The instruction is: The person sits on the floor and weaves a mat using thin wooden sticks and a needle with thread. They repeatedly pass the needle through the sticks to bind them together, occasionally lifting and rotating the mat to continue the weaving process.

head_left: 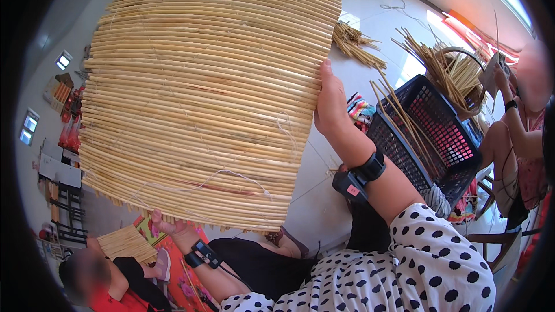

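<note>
A large mat of pale yellow reed stalks (202, 98), bound in rows with thin white string, is held up before me and fills much of the view. Loose string ends (286, 130) dangle on its face. My right hand (332, 98) grips the right edge, the thumb along the rim and the other fingers hidden behind the mat. At the lower left edge, my left hand (171, 225) is closed on the mat, partly covered by it. Both wrists wear black strapped devices.
To the right stands a dark plastic crate (457, 167) with several stalks in it, beside a wicker basket (471, 101) full of stalks. More stalks (358, 46) lie on the tiled floor. One person sits far right, another lower left near a smaller reed mat (128, 247).
</note>
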Demonstrator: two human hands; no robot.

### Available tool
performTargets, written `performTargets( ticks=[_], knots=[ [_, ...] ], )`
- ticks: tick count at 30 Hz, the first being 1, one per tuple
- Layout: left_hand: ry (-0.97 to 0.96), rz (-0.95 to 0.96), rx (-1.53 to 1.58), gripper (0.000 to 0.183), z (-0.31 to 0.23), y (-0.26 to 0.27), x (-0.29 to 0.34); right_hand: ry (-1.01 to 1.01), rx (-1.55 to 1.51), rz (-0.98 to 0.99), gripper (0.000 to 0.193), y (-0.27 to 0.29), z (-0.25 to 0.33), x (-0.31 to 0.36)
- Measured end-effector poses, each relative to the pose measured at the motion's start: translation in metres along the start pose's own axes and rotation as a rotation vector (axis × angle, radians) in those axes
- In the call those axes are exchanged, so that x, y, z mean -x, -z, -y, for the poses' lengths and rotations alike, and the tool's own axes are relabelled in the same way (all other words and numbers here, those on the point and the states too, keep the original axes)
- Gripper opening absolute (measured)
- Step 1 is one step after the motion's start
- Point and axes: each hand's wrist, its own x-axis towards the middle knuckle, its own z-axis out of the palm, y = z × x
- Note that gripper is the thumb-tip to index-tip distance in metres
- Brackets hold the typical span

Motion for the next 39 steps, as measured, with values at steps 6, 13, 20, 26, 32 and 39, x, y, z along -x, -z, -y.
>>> performTargets(
  ticks=[6, 13, 20, 26, 32, 39],
  knots=[
    [-0.001, -0.021, -0.006, 0.065, -0.001, 0.007, -0.001, -0.035, 0.132, 0.058, 0.051, 0.014, -0.010, -0.009],
    [-0.017, -0.065, -0.038, 0.068, 0.001, -0.009, 0.008, 0.014, -0.005, -0.002, 0.064, -0.006, -0.006, 0.002],
    [-0.006, -0.036, -0.077, 0.064, -0.006, 0.022, -0.001, 0.000, 0.025, 0.016, 0.062, -0.001, -0.007, -0.005],
    [0.029, -0.113, -0.044, 0.068, 0.010, -0.017, 0.011, 0.092, 0.149, -0.034, 0.056, 0.008, -0.018, -0.010],
    [-0.030, -0.003, -0.006, 0.070, 0.007, -0.007, 0.007, 0.052, 0.121, -0.022, 0.054, 0.011, -0.014, -0.008],
    [-0.057, -0.056, -0.072, 0.069, 0.021, -0.038, 0.010, 0.085, 0.175, -0.031, 0.056, 0.020, -0.016, -0.016]
  ],
)
